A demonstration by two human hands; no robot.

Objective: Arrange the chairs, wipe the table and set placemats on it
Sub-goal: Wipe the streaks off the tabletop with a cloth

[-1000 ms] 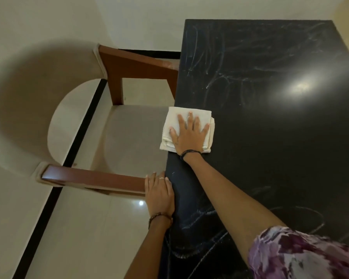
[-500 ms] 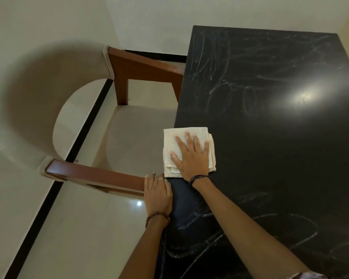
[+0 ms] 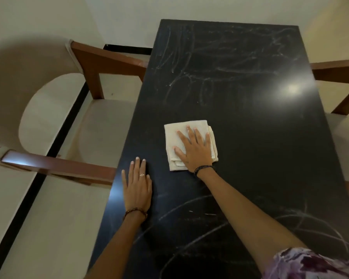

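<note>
streaked black table (image 3: 240, 117), nothing legible; right hand (image 3: 193, 148) flat on folded cloth (image 3: 173, 133), left hand (image 3: 137, 186) flat.

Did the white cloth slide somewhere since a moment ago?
Yes. The cloth under the right hand slid away from the table's left edge, toward its middle.

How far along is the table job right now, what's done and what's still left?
Done: chairs sit tucked at both long sides. In hand: the right hand presses a folded cloth flat on the black table, the left hand flat beside it. Left: pale streaks cover the far and near ends, and no placemats are in view.
</note>
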